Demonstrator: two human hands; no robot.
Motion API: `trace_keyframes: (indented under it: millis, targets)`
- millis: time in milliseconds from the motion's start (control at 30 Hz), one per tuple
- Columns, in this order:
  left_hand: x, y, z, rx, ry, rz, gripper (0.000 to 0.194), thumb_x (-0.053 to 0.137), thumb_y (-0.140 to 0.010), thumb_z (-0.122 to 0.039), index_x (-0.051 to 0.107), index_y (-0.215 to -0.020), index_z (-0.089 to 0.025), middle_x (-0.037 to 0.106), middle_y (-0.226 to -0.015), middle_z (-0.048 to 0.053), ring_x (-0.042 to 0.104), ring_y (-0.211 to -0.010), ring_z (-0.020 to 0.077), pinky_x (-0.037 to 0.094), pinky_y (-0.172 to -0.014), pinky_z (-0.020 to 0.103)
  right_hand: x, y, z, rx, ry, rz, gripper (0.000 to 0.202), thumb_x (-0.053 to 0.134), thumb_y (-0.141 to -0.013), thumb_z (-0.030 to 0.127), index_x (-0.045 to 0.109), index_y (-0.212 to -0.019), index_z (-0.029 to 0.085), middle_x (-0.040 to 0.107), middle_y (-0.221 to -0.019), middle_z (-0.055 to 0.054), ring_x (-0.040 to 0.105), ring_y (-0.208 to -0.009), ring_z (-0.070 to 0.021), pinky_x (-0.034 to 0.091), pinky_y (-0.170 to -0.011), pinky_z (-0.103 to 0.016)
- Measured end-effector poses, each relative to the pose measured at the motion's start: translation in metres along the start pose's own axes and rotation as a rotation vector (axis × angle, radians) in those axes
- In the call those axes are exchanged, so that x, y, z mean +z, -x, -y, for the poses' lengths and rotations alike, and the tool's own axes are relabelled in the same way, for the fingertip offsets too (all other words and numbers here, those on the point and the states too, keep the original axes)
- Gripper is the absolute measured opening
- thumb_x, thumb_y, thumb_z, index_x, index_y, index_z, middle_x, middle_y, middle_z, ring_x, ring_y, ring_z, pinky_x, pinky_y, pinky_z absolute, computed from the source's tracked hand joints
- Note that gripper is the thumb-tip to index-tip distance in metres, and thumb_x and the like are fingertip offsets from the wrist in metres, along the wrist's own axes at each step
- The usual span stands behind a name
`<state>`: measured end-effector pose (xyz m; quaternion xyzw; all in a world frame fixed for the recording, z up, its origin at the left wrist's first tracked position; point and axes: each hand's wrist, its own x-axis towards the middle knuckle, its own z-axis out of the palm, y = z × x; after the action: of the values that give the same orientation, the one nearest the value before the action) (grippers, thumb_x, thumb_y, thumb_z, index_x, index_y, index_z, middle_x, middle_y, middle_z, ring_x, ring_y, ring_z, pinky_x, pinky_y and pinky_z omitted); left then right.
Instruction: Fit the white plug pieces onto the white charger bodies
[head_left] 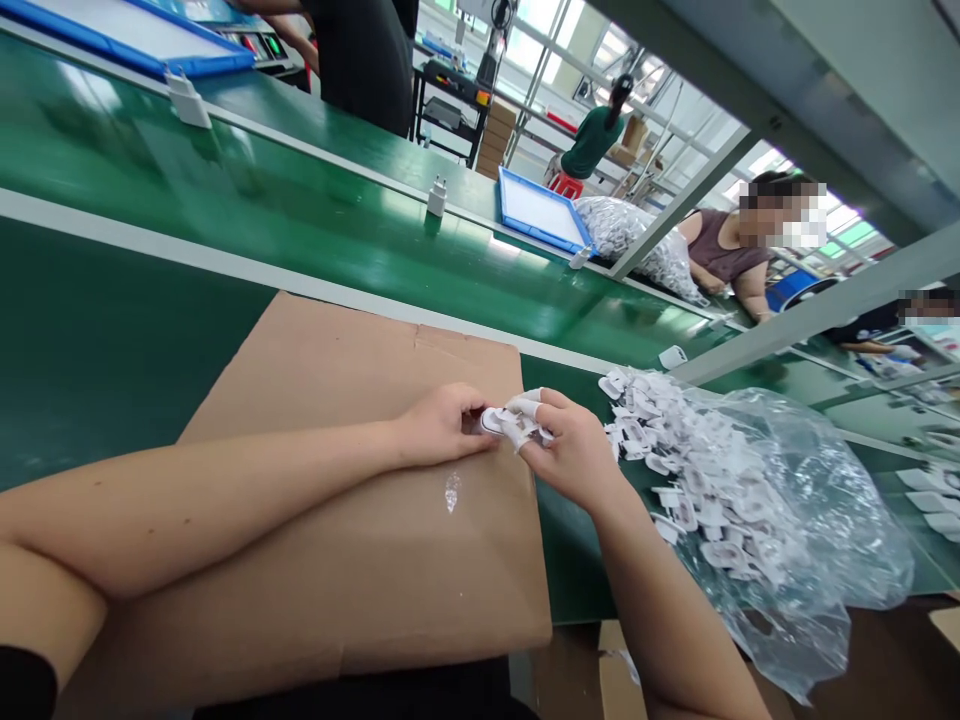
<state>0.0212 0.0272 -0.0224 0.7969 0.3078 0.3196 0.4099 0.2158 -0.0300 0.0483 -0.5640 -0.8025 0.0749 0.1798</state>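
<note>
Two bare hands meet over a brown cardboard sheet [330, 370] in the head view, with one small white piece [492, 420] between them, near the sheet's right edge. The left hand [448, 424] has its fingers curled nearly closed at the piece's left end. The right hand [576, 448] pinches the other end, its fingers almost together; white covers sit on several fingertips. Details of the piece under the fingers are too small to tell.

The cardboard lies on a green tabletop [67, 340], and a small crinkled clear scrap [452, 493] rests on it, below the hands. To the right of the right hand, a heap of white plastic parts [705, 470] spreads over the tabletop and into an open clear plastic bag [847, 520]. A lone white part [673, 357] lies just beyond the heap.

Past a pale rail runs a glossy green strip [322, 225]. Two white pronged blocks [436, 197] stand upright along its far side, well apart. Beyond them are two blue-rimmed trays [504, 205], the right one beside a full clear bag of pale items [637, 235]. Farther back, a person in a green top [592, 142] faces away.
</note>
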Motion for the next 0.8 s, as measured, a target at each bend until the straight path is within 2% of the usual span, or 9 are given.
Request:
trace_keyframes:
  millis: [167, 333, 600, 800]
  targets:
    - [-0.0015, 0.0005, -0.0026, 0.004, -0.002, 0.001, 0.025, 0.074, -0.078, -0.037, 0.072, -0.097, -0.022, 0.071, -0.089, 0.003, 0.062, -0.087, 0.0213, 0.048, -0.075, 0.032, -0.0008, -0.0001, -0.0022, -0.031, -0.069, 0.04, 0.013, 0.061, -0.081, 0.021, 0.072, -0.088, 0.022, 0.066, -0.094, -0.005, 0.059, -0.069, -0.0141, 0.041, -0.062, -0.025]
    - [-0.0008, 0.0003, -0.0018, -0.009, 0.001, 0.006, 0.024, 0.075, -0.077, -0.037, 0.072, -0.096, -0.022, 0.072, -0.09, 0.002, 0.063, -0.086, 0.0209, 0.048, -0.073, 0.031, 0.0, 0.0, -0.0022, -0.043, -0.083, 0.028, 0.019, 0.062, -0.083, 0.023, 0.073, -0.099, 0.023, 0.067, -0.096, -0.005, 0.061, -0.072, -0.0153, 0.043, -0.064, -0.025]
    - [-0.0012, 0.0009, -0.0024, -0.015, -0.003, -0.002, 0.027, 0.074, -0.077, -0.039, 0.072, -0.097, -0.021, 0.071, -0.089, 0.004, 0.062, -0.085, 0.0213, 0.049, -0.073, 0.032, 0.0045, 0.0006, -0.0039, -0.038, -0.146, -0.018, 0.015, 0.062, -0.079, 0.017, 0.071, -0.09, 0.021, 0.068, -0.099, -0.004, 0.06, -0.071, -0.0136, 0.044, -0.064, -0.024]
    - [-0.001, 0.0001, -0.0028, -0.012, 0.002, -0.002, 0.022, 0.074, -0.078, -0.038, 0.07, -0.089, -0.02, 0.068, -0.083, 0.002, 0.061, -0.08, 0.0195, 0.047, -0.067, 0.029, -0.0006, -0.0002, 0.0021, -0.015, -0.052, 0.03, 0.008, 0.06, -0.079, 0.019, 0.067, -0.076, 0.019, 0.064, -0.089, -0.004, 0.054, -0.063, -0.0118, 0.039, -0.06, -0.025]
